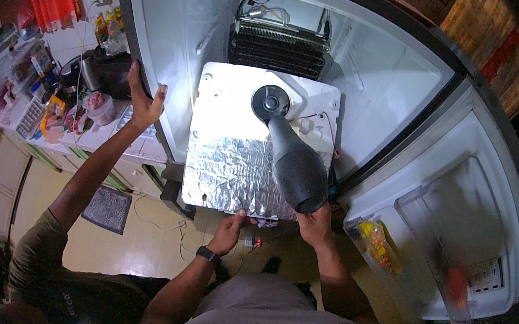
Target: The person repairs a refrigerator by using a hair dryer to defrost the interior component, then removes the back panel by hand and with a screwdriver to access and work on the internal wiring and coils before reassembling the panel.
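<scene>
My right hand (315,224) grips the handle of a dark grey hair dryer (296,163). Its nozzle points up at a round black fan (270,102) set in a white panel (223,94). The panel leans out of an open freezer compartment (187,26); crinkled silver foil (227,166) covers its lower half. My left hand (229,229), a black watch on its wrist, holds the foil-covered lower edge. A small part with a red light (255,242) hangs just under that hand.
Another person in an olive shirt stands at the left, a hand (145,105) on the freezer's left edge. Black coils (276,43) show behind the panel. The open door (477,198) with shelves and a yellow packet (378,248) is right. A cluttered counter (96,135) and floor mat (107,210) are left.
</scene>
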A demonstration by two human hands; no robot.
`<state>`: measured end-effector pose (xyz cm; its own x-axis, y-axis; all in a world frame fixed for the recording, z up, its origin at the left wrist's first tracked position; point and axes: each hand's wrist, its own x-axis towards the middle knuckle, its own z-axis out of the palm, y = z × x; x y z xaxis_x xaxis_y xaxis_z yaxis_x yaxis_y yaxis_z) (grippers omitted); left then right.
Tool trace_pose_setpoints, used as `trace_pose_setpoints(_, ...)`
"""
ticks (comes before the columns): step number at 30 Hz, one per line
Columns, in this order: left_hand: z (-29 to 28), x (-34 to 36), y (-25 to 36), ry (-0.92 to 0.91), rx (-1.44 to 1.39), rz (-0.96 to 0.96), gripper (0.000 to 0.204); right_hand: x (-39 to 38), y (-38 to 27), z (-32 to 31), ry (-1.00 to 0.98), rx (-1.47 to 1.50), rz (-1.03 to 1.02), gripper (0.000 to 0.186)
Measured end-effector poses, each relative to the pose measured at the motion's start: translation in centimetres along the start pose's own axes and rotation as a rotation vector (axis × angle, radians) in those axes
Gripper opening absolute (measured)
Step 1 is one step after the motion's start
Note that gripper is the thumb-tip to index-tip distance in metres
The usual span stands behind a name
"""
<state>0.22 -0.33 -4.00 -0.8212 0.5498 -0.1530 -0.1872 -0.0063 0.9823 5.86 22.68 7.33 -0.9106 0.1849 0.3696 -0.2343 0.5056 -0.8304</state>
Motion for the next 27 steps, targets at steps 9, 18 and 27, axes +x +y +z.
trace_pose_setpoints(9,0.0,0.0,-0.1,-0.004,-0.004,0.045,0.06,0.0,0.5,0.5,0.124,-0.055,-0.073,0.024)
trace_pose_setpoints(18,-0.2,-0.5,1.5,-0.007,0.028,-0.025,0.062,-0.3,2.2,0.5,0.008,0.01,0.023,0.044)
trace_pose_setpoints(27,-0.1,-0.7,2.0,-0.003,0.017,0.024,0.06,-0.3,2.0,0.7,0.005,-0.035,0.046,0.046)
